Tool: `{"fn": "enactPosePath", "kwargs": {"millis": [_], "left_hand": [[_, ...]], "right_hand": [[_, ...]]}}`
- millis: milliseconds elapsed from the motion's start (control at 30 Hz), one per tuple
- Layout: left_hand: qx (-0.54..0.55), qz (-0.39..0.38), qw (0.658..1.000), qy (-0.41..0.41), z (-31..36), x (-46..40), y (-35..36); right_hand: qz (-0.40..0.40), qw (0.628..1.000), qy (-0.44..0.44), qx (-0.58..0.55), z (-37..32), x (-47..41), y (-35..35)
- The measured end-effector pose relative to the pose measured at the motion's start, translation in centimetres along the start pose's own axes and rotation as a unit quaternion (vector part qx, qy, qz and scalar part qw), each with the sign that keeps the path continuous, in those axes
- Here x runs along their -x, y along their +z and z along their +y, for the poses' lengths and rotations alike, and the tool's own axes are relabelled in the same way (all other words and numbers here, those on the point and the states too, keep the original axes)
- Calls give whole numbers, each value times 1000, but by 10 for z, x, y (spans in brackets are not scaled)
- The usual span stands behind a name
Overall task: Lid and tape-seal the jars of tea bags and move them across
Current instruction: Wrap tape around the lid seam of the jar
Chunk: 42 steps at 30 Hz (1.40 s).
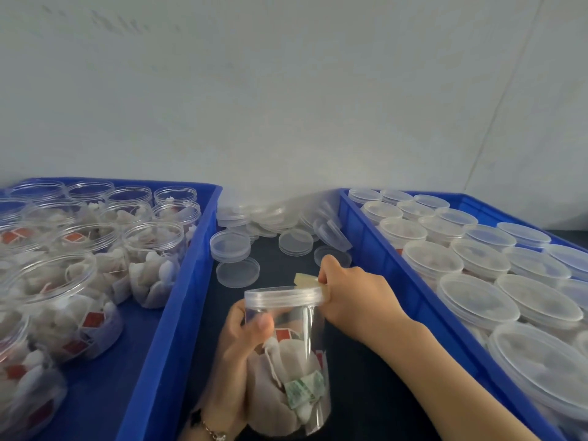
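Note:
A clear plastic jar (292,361) of tea bags stands upright between two blue trays, with a clear lid (283,296) on top. My left hand (237,348) grips the jar's left side, thumb across its front. My right hand (346,292) pinches a yellowish strip of tape (305,279) against the lid's right rim. The tape runs from the lid top over its edge and is partly hidden by my fingers.
The left blue tray (178,300) holds several open jars of tea bags (149,265). The right blue tray (397,275) is packed with several lidded jars (477,300). Loose clear lids (264,233) lie piled on the dark table strip behind the jar, against the white wall.

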<state>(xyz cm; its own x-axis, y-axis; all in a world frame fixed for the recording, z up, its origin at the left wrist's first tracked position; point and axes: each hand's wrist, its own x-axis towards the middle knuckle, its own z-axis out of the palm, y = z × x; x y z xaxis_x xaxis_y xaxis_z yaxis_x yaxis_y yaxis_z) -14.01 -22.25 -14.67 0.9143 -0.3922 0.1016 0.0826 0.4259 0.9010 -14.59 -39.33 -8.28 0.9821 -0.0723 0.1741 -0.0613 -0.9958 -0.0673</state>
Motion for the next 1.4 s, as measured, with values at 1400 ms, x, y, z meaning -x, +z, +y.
{"fn": "enactPosePath", "kwargs": {"millis": [1400], "left_hand": [[-199, 205, 956, 59, -9, -3, 12]], "right_hand": [[116, 993, 21, 30, 22, 30, -20]]}}
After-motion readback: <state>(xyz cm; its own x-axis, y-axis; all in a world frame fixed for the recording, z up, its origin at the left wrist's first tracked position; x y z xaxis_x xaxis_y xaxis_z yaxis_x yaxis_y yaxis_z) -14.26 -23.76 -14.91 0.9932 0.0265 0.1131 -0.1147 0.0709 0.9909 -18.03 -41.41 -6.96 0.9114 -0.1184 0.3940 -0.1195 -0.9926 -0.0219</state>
